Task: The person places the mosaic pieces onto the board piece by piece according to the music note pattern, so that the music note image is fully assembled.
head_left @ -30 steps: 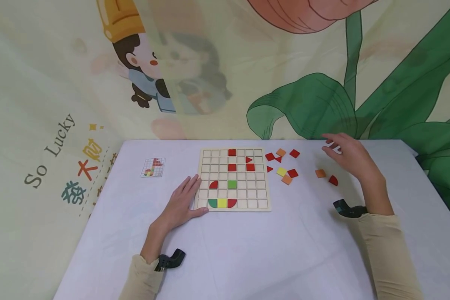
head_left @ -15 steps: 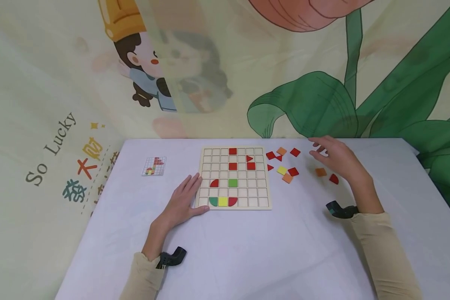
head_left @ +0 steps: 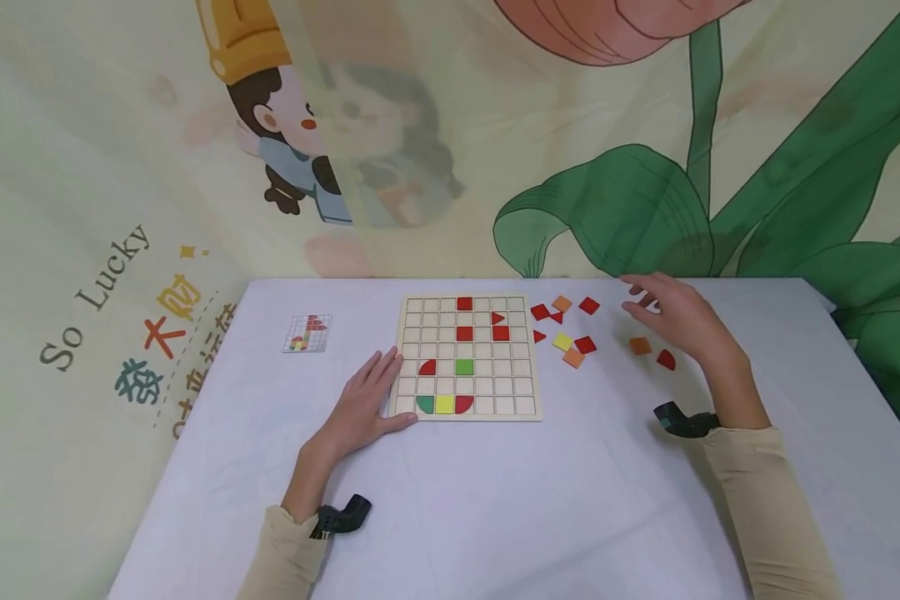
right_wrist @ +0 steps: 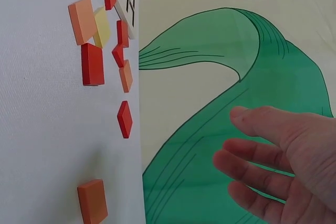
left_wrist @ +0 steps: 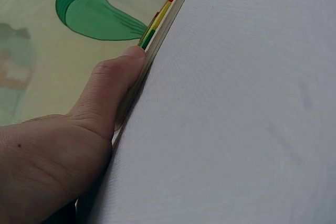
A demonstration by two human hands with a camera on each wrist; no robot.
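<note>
The backdrop bears “So Lucky” and “發大财” at left.

Clock centred on the grid board. I read open passage over the tabletop at 5 to 6, between the sleeves. At 8, the left hand blocks the edge. Loose tiles clutter 2 to 3; the raised right hand obstructs beyond. Backdrop closes 12.

Head view downward, wrist views beside hands
</note>
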